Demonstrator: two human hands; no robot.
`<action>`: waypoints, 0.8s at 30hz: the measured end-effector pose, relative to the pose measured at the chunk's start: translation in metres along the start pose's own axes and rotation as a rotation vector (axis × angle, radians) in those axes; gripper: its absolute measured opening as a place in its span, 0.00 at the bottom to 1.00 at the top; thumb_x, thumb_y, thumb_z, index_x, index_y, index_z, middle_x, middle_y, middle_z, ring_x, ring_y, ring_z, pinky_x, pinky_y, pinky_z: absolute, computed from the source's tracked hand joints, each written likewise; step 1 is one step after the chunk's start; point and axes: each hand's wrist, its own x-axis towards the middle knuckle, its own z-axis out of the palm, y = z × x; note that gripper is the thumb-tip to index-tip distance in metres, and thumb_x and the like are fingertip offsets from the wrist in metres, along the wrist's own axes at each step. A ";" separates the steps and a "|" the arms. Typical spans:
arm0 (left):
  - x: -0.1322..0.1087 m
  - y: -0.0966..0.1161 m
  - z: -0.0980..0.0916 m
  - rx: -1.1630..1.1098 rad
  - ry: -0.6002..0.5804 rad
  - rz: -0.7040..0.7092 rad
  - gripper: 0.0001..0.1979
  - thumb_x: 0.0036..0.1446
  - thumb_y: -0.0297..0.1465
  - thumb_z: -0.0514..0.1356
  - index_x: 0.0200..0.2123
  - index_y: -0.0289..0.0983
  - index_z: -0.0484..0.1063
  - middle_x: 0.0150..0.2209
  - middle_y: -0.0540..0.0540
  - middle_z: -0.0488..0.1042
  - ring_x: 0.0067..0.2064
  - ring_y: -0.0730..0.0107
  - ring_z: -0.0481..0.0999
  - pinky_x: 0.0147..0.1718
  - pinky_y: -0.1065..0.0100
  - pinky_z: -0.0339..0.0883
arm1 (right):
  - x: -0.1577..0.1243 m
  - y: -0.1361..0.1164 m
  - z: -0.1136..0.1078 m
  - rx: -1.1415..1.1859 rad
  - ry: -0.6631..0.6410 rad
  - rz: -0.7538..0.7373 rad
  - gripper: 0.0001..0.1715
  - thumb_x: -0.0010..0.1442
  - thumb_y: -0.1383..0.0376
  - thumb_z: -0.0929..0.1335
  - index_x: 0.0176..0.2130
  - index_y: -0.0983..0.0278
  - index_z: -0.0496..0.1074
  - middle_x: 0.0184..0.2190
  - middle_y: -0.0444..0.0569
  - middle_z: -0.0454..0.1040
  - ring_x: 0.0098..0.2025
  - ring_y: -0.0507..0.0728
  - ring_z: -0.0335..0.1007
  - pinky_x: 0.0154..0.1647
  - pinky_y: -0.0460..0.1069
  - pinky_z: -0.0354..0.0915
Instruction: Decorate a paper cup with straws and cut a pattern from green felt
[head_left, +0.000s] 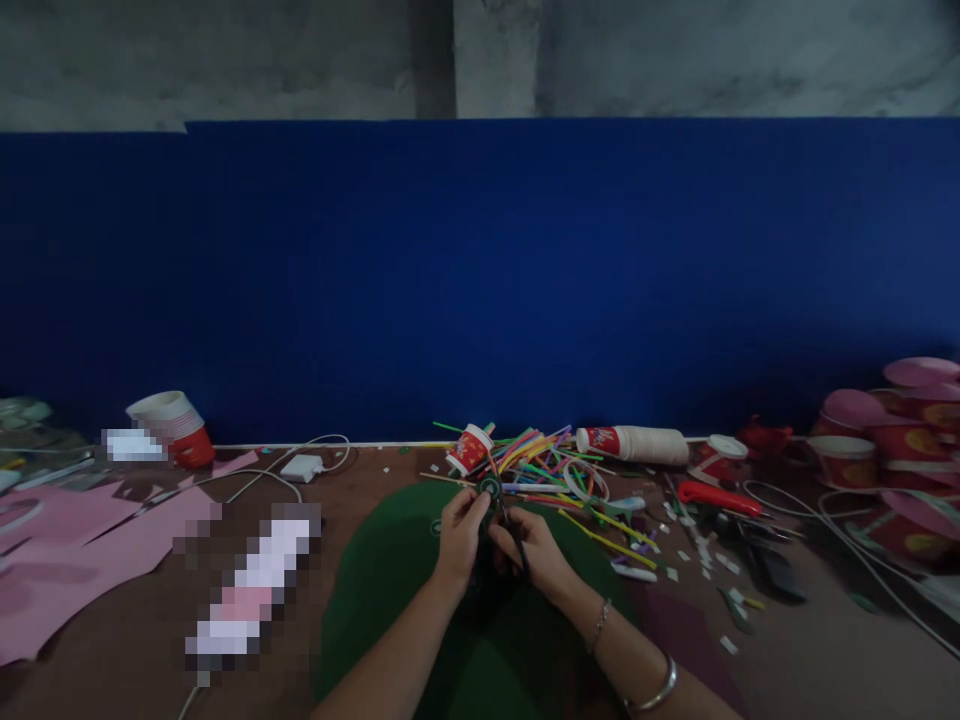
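Note:
My left hand (463, 535) pinches a small dark green piece with a pale mark (490, 488) between thumb and fingers. My right hand (529, 548), with bracelets on its wrist, is closed on dark-handled scissors (517, 545). The scissors' blades point up beside the green piece. Both hands are close together above a large dark green sheet (375, 590) on the brown table. Just beyond them lie a tipped red paper cup (470, 450) and a pile of colourful straws (536, 455).
Pink paper (112, 545) and a white charger (301, 467) lie left. Stacked cups (634, 444), a red-handled tool (720, 497), cables and white scraps are right. More red cups (911, 445) stand far right. A blue panel (480, 280) rises behind.

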 end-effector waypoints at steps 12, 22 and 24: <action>-0.003 0.005 0.001 -0.004 -0.062 0.020 0.15 0.47 0.38 0.63 0.18 0.35 0.65 0.19 0.54 0.64 0.24 0.76 0.62 0.24 0.75 0.56 | 0.001 0.002 -0.001 -0.002 0.013 -0.028 0.21 0.48 0.50 0.70 0.27 0.64 0.63 0.14 0.39 0.66 0.15 0.48 0.61 0.14 0.42 0.53; -0.005 0.006 0.005 -0.036 -0.008 0.009 0.15 0.46 0.38 0.64 0.18 0.35 0.65 0.19 0.54 0.62 0.23 0.76 0.61 0.23 0.75 0.56 | 0.001 0.001 0.001 0.023 0.002 -0.038 0.20 0.47 0.51 0.70 0.27 0.64 0.63 0.14 0.39 0.65 0.15 0.48 0.60 0.14 0.42 0.53; -0.005 0.007 0.006 -0.032 -0.005 0.011 0.15 0.46 0.38 0.64 0.18 0.35 0.65 0.19 0.54 0.62 0.23 0.77 0.61 0.23 0.75 0.55 | 0.002 0.002 0.001 0.032 0.010 -0.038 0.21 0.46 0.51 0.71 0.26 0.64 0.63 0.14 0.39 0.65 0.15 0.48 0.60 0.14 0.42 0.53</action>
